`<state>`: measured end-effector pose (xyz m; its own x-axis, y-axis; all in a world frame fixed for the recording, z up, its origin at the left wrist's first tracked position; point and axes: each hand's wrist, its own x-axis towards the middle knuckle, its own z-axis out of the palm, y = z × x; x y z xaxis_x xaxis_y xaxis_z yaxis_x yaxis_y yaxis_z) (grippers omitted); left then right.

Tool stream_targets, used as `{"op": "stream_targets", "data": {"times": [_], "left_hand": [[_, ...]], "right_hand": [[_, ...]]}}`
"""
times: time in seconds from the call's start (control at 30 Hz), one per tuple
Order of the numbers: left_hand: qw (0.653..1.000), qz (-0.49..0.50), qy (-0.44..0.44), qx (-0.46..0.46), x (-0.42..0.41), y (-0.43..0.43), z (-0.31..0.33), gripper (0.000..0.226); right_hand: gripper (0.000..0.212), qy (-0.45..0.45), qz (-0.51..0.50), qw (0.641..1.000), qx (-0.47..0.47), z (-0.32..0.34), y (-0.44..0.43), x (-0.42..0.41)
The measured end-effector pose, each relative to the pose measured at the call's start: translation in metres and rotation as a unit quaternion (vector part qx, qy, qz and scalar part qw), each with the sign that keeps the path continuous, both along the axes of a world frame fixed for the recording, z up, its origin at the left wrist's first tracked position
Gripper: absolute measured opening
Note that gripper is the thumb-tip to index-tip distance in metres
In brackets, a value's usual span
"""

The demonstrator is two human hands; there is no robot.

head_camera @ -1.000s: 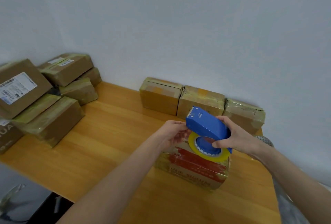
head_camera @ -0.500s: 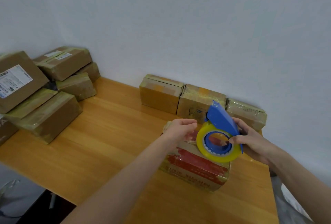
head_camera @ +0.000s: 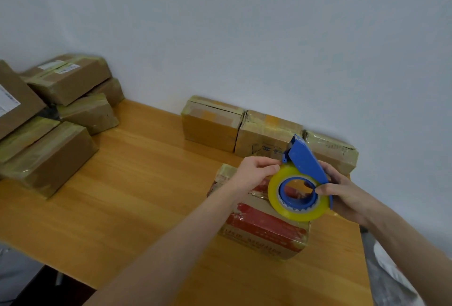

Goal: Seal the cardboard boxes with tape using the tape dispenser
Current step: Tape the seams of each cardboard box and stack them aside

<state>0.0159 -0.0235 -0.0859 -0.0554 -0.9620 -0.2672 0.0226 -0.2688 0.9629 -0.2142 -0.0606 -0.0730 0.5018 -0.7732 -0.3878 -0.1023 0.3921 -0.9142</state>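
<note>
Tape dispenser (head_camera: 307, 158): right hand (head_camera: 342, 190) is gripping it above red-printed box (head_camera: 264, 229); left hand (head_camera: 254, 171) is pinching the roll's (head_camera: 297, 194) edge, likely freeing the tape end.

We face a plain, pale grey-blue wall (head_camera: 244, 24) above a glossy honey-coloured wooden tabletop (head_camera: 137, 183), softly and evenly lit. Dark floor (head_camera: 61, 293) shows beneath its near-left edge.

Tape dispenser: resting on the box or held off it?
Held off it. The right hand grips the tape dispenser tilted above the red-printed box; the left hand pinches the top edge of the tape roll.
</note>
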Motion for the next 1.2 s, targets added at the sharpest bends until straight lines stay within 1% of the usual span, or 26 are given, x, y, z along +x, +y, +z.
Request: {"op": "stream_targets", "data": {"times": [0.07,0.13,0.2,0.27,0.37,0.47,0.57,0.67,0.73,0.8,0.87,0.93,0.97,1.1,1.2], "left_hand": [[1.000,0.011,0.006,0.006,0.000,-0.001,-0.003,0.013],[0.999,0.019,0.025,0.012,0.000,-0.001,-0.003,0.010],[0.999,0.025,0.037,0.016,0.001,-0.001,0.000,0.023],[0.999,0.022,0.029,0.022,0.000,-0.002,0.004,0.034],[0.999,0.001,0.013,0.047,-0.002,-0.002,0.010,0.042],[0.998,-0.010,0.011,0.059,-0.002,-0.002,0.014,0.030],[0.995,-0.002,0.066,0.069,0.001,-0.002,0.016,0.017],[0.995,-0.001,0.082,0.064,0.002,-0.001,0.017,0.010],[0.994,0.001,0.093,0.058,0.002,0.002,0.016,0.006],[0.996,0.003,0.079,0.040,0.003,0.005,0.014,0.006],[0.998,-0.018,0.053,0.015,0.004,0.010,0.011,0.017],[0.998,-0.037,0.053,-0.006,0.003,0.015,0.009,0.029],[0.998,-0.035,0.054,-0.020,0.004,0.018,0.009,0.031],[0.996,-0.003,0.039,-0.076,0.007,0.024,0.016,0.021],[0.995,0.008,0.041,-0.093,0.011,0.024,0.028,0.022]], "right_hand": [[0.088,-0.004,0.005,1.000,0.002,-0.001,0.000,-0.001],[0.086,-0.010,0.009,1.000,0.000,-0.002,0.000,-0.003],[0.089,-0.019,0.017,1.000,-0.005,-0.003,-0.001,-0.006],[0.092,-0.028,0.030,0.999,-0.015,-0.003,-0.001,-0.009],[0.088,-0.029,0.049,0.997,-0.044,0.000,0.002,-0.010],[0.086,-0.050,0.063,0.995,-0.051,0.003,0.006,-0.009],[0.087,-0.046,0.062,0.995,-0.056,0.005,0.007,-0.009],[0.085,-0.049,0.052,0.996,-0.050,0.006,0.008,-0.008],[0.085,-0.052,0.047,0.997,-0.044,0.006,0.008,-0.009],[0.090,-0.049,0.046,0.997,-0.038,0.004,0.007,-0.010],[0.093,-0.052,0.042,0.997,-0.028,0.003,0.006,-0.011],[0.094,-0.067,0.033,0.997,-0.015,0.004,0.006,-0.010],[0.093,-0.074,0.027,0.997,-0.011,0.006,0.006,-0.009],[0.094,-0.114,0.014,0.993,0.006,0.012,0.009,0.000],[0.085,-0.156,0.010,0.988,0.014,0.019,0.011,0.006]]}}
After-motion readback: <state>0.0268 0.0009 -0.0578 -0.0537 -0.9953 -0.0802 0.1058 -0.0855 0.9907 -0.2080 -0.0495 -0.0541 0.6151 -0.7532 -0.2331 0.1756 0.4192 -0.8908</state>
